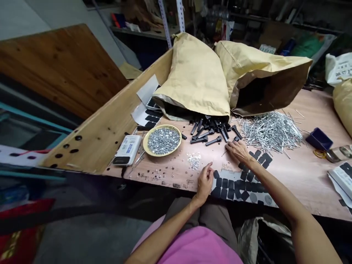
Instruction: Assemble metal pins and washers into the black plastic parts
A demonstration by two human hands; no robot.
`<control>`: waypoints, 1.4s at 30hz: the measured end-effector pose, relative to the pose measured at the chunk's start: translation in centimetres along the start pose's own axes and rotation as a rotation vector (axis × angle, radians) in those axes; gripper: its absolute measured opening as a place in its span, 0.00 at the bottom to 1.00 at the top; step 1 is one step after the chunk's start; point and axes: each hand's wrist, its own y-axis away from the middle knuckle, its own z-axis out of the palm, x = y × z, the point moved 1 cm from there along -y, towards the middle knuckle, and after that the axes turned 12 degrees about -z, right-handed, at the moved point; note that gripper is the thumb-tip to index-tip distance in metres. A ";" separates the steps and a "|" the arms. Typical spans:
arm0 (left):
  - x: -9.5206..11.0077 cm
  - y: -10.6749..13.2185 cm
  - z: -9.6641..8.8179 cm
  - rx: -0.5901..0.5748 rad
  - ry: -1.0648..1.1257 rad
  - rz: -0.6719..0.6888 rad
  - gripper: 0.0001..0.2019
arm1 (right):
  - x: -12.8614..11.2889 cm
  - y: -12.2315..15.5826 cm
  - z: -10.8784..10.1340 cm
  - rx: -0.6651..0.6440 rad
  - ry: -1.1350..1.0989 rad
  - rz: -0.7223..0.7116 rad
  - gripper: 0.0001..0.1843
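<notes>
My left hand (205,182) rests at the table's front edge, fingers curled and thumb near the index finger; whatever it may hold is too small to make out. Farther forward, my right hand (239,152) pinches what looks like a thin metal pin (224,153). Just beyond it lie black plastic parts with long stems (213,141). A heap of silvery metal pins (271,132) spreads to the right. Small shiny washers (194,161) are scattered left of my hands. Black rounded pads (231,184) stick to a grey sheet beneath my right forearm.
A yellow bowl (148,149) full of small metal pieces stands left, beside a white power bank (128,149). Two large paper sacks (196,77) (255,62) lie open at the back. A dark blue box (319,139) sits right. A wooden board (110,121) edges the table's left side.
</notes>
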 end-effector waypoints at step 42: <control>6.3 -0.1 -7.9 -0.269 0.532 -0.629 0.32 | -10.2 -6.4 -3.2 0.455 -0.941 0.268 0.03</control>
